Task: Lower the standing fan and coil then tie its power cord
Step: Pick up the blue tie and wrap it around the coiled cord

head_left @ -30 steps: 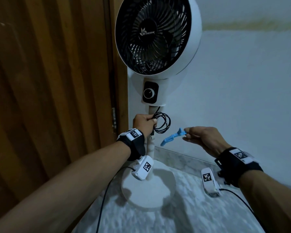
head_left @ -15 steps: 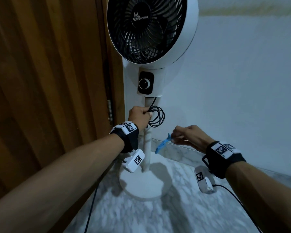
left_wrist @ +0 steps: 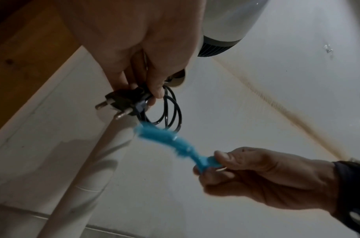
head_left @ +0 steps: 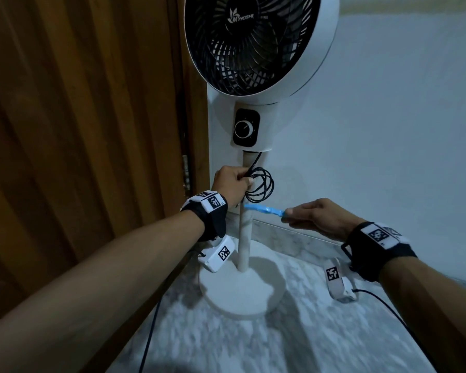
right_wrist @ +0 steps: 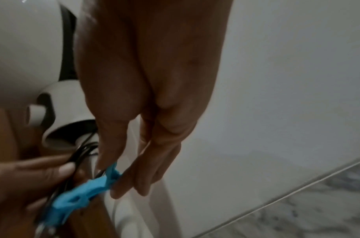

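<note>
Wooden door (head_left: 78,130), white wall (head_left: 388,130), marble floor (head_left: 253,345).

I brought my right hand (head_left: 316,215) up and leftward, so the blue tie (head_left: 264,209) swung from hanging down to lying level. Its tip reached the pole (head_left: 244,238) just under the coiled cord (head_left: 261,187).

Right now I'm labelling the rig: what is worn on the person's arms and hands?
Both forearms are bare, no sleeves. Each wrist carries a black wristband topped with white square-code tags; the right band matches. A white tagged camera box hangs beneath each wrist, trailing a thin black cable. No gloves are visible.
</note>
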The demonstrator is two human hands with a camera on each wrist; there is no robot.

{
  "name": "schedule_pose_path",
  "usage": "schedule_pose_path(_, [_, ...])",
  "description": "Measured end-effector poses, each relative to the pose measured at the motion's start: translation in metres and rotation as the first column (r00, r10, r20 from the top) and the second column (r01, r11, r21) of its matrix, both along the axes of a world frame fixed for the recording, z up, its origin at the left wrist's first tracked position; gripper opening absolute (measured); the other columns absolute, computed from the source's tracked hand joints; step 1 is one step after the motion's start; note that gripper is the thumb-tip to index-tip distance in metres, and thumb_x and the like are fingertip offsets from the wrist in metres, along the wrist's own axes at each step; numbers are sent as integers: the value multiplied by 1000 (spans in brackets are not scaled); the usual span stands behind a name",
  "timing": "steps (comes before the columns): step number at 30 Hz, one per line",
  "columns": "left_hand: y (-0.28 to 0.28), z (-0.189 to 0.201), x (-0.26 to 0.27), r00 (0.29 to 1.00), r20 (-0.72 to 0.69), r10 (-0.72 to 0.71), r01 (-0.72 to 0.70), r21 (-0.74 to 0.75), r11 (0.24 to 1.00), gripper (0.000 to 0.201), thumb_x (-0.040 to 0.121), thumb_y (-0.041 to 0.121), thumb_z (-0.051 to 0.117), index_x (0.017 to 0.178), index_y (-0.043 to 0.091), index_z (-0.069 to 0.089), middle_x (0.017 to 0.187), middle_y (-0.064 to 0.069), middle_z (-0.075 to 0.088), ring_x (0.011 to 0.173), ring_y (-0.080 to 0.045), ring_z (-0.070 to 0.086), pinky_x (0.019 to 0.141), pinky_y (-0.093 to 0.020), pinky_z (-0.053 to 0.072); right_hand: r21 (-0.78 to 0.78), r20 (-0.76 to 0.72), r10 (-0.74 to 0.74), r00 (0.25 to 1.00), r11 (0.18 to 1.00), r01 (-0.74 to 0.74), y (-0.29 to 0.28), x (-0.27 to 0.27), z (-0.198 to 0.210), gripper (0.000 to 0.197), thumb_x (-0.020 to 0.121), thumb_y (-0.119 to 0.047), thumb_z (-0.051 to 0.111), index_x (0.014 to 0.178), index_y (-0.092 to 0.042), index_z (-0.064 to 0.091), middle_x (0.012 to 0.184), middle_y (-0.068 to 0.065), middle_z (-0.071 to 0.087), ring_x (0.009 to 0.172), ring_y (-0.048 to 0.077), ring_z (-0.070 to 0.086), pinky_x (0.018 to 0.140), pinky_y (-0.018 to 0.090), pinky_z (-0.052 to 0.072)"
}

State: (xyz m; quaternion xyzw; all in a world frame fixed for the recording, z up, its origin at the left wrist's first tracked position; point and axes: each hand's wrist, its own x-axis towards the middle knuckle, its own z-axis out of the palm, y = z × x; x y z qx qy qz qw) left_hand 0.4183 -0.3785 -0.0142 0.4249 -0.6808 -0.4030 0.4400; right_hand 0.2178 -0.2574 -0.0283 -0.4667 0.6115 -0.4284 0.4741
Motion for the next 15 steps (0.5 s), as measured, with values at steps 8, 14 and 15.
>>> schedule_pose_path(8, [2,2,5,999,-12,35,-35,11,999,13,82,12,74,92,15,67,90,-11,74,76,-27,72,65,-39,63,-75,152,-189,970,977,202,11,-12,22,18,91,-3,65,101,11,69,89,21,73,71,21,75,65,28,63])
schedule_pose_path(14, [11,-2,-5,984,-144,100,-96,35,995,11,79,9,77,91,9,76,87,-10,75,77,-21,69,78,-32,61,-86,274,-279,920,946,312,2,-3,36,17,88,3,66,96,18,66,78,19,70,64,23,71,64,30,63])
schedule_pose_path(15, [12,-2,-7,982,-156,107,-100,50,994,12,79,9,77,91,8,77,88,-10,76,78,-22,70,82,-35,61,-91,282,-280,918,944,316,-1,1,38,16,88,3,67,95,18,66,78,19,70,65,24,71,64,30,63])
